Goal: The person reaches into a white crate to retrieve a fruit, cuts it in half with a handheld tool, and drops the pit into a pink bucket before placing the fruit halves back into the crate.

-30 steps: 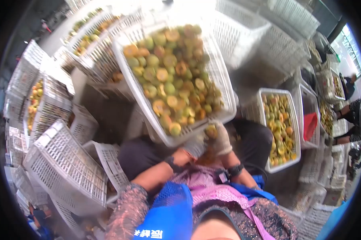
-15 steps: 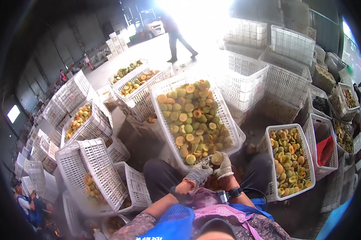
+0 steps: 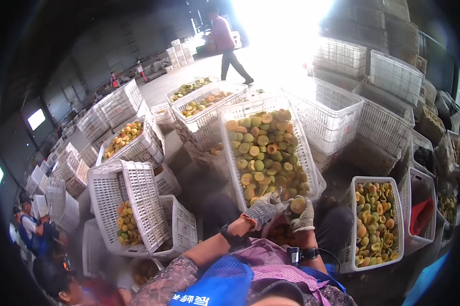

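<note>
My right hand (image 3: 304, 218), in a pale knit glove, is closed around a yellow-green peach (image 3: 297, 205), held with its face toward me. Close by on the left is my gloved left hand (image 3: 267, 210), its fingers bent together near the crate's edge; what they grip, if anything, is too small to make out. Both hands are over the near end of a white crate (image 3: 229, 168) of halved peaches (image 3: 263, 148), some showing hollow centres. Below the hands, between my knees, is a reddish container (image 3: 281, 232) with fruit pieces, partly hidden by my arms.
To my right stands a white crate (image 3: 353, 224) of fruit halves, beside one with a red item (image 3: 421, 217). A tilted crate (image 3: 107, 204) with fruit leans at left. Stacked crates (image 3: 324, 115) rise behind. Co-workers (image 3: 56, 280) are at lower left; a person (image 3: 225, 43) walks beyond.
The view has swung left, so the crates appear farther right and lower. A co-worker's head now shows at lower left. The peach stays in my right hand, and my hands have moved slightly apart.
</note>
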`<state>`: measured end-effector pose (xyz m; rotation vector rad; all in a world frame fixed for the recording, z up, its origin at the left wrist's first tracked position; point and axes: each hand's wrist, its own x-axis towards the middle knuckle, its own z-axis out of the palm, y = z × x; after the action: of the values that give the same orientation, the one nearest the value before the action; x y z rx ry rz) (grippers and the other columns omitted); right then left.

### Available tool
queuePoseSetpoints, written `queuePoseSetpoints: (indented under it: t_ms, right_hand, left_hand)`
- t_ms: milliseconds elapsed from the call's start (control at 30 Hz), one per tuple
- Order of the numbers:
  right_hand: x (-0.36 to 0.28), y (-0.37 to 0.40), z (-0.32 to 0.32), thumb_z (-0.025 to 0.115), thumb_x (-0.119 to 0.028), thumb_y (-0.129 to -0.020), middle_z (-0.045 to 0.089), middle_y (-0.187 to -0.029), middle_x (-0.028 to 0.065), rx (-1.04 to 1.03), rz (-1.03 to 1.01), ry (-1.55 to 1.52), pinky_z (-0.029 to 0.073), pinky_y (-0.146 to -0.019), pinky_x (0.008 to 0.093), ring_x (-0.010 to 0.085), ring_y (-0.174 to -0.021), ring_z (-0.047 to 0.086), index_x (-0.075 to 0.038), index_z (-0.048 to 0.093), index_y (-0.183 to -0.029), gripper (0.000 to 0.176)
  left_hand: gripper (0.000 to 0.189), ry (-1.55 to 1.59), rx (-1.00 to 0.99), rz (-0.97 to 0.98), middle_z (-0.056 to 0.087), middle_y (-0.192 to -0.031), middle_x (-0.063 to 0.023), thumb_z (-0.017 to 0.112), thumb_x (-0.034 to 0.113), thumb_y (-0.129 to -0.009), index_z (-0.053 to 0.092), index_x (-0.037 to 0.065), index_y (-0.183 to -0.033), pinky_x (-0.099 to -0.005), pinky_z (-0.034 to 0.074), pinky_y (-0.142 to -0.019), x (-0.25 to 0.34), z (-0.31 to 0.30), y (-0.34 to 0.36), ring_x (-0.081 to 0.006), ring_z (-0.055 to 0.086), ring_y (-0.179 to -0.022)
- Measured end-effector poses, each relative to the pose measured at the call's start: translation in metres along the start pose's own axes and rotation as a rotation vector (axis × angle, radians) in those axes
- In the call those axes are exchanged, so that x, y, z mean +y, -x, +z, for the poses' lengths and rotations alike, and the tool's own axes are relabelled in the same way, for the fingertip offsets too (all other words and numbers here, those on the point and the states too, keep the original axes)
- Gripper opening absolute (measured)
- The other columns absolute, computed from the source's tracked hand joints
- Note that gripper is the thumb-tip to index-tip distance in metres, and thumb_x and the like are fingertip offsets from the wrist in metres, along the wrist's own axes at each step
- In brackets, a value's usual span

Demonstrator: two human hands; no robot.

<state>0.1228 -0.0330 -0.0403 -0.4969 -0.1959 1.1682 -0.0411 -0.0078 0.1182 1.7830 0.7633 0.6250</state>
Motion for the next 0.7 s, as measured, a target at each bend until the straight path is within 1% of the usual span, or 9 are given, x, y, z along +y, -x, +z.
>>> queuePoseSetpoints:
  t_ms: [67, 100, 133, 200, 267, 300, 433, 467, 700]
  right_hand:
    - [0.002, 0.002, 0.003, 0.051, -0.034, -0.086, 0.063, -0.084, 0.0099, 0.056, -0.014, -0.071, 0.051, -0.057, 0.0360, 0.0229, -0.074, 0.061, -0.010, 0.061, -0.090, 0.026]
    - [-0.012, 0.025, 0.037, 0.054, -0.030, -0.081, 0.061, -0.080, 0.0065, 0.064, 0.001, 0.033, 0.048, -0.068, 0.0374, 0.0262, -0.072, 0.059, -0.008, 0.060, -0.086, 0.024]
    - [-0.022, 0.038, 0.062, 0.054, -0.030, -0.081, 0.061, -0.080, 0.0065, 0.061, 0.012, 0.036, 0.048, -0.068, 0.0374, 0.0262, -0.072, 0.059, -0.008, 0.060, -0.086, 0.024]
    - [-0.034, 0.050, 0.091, 0.050, -0.032, -0.088, 0.062, -0.083, 0.0090, 0.302, 0.120, -0.109, 0.050, -0.069, 0.0353, 0.0248, -0.076, 0.060, -0.006, 0.061, -0.091, 0.028]
    - [-0.032, 0.047, 0.076, 0.046, -0.035, -0.092, 0.062, -0.085, 0.0115, 0.257, 0.124, -0.083, 0.051, -0.068, 0.0323, 0.0243, -0.076, 0.061, -0.006, 0.060, -0.094, 0.033]
    - [-0.031, 0.046, 0.072, 0.047, -0.035, -0.091, 0.062, -0.086, 0.0130, 0.210, 0.144, -0.144, 0.053, -0.067, 0.0341, 0.0248, -0.076, 0.062, -0.006, 0.060, -0.095, 0.032]
    - [-0.042, 0.057, 0.088, 0.048, -0.035, -0.091, 0.064, -0.083, 0.0147, 0.225, 0.184, -0.217, 0.055, -0.065, 0.0339, 0.0255, -0.072, 0.063, -0.005, 0.059, -0.096, 0.032]
    - [-0.046, 0.063, 0.098, 0.048, -0.035, -0.091, 0.064, -0.082, 0.0149, 0.309, 0.181, -0.280, 0.055, -0.065, 0.0341, 0.0256, -0.071, 0.062, -0.006, 0.059, -0.097, 0.032]
    - [-0.043, 0.043, 0.050, 0.047, -0.036, -0.091, 0.065, -0.081, 0.0157, 0.233, 0.138, -0.084, 0.053, -0.062, 0.0353, 0.0259, -0.070, 0.062, -0.007, 0.060, -0.099, 0.032]
  left_hand:
    - [0.028, 0.011, 0.043, 0.063, 0.056, -0.072, -0.0033, 0.065, 0.026, -0.082, 0.055, 0.004, -0.097, -0.0312, 0.045, -0.056, 0.020, -0.002, 0.007, -0.0165, 0.053, -0.062]
    - [0.026, 0.101, 0.008, -0.130, 0.054, -0.070, -0.0028, 0.065, 0.025, -0.082, 0.054, 0.005, -0.095, -0.0305, 0.043, -0.050, 0.041, 0.001, 0.018, -0.0150, 0.051, -0.056]
    - [0.024, 0.192, -0.028, -0.321, 0.053, -0.068, -0.0023, 0.065, 0.024, -0.082, 0.054, 0.006, -0.094, -0.0297, 0.041, -0.044, 0.051, 0.003, 0.023, -0.0135, 0.048, -0.049]
    - [0.022, 0.151, -0.031, -0.352, 0.052, -0.065, -0.0019, 0.064, 0.023, -0.082, 0.054, 0.008, -0.093, -0.0276, 0.035, -0.036, 0.037, 0.023, 0.029, -0.0108, 0.042, -0.040]
    - [0.021, 0.021, -0.113, -0.253, 0.053, -0.068, -0.0034, 0.065, 0.021, -0.081, 0.055, 0.008, -0.094, -0.0296, 0.042, -0.045, 0.004, 0.045, 0.036, -0.0145, 0.050, -0.050]
    - [0.024, -0.029, -0.125, 0.011, 0.057, -0.075, -0.0060, 0.066, 0.018, -0.079, 0.056, 0.007, -0.098, -0.0324, 0.048, -0.061, -0.031, 0.053, 0.035, -0.0193, 0.058, -0.066]
    - [0.025, 0.159, 0.091, 0.364, 0.057, -0.098, -0.0063, 0.054, 0.022, -0.087, 0.058, 0.004, -0.103, -0.0331, 0.046, -0.080, -0.172, 0.115, 0.002, -0.0171, 0.054, -0.092]
    - [0.025, 0.159, 0.090, 0.355, 0.057, -0.098, -0.0063, 0.054, 0.022, -0.087, 0.058, 0.004, -0.103, -0.0331, 0.046, -0.080, -0.171, 0.115, 0.007, -0.0171, 0.054, -0.092]
    - [0.021, 0.087, -0.053, 0.006, 0.056, -0.099, -0.0079, 0.055, 0.015, -0.087, 0.058, 0.004, -0.105, -0.0315, 0.046, -0.080, -0.025, 0.075, 0.035, -0.0175, 0.053, -0.091]
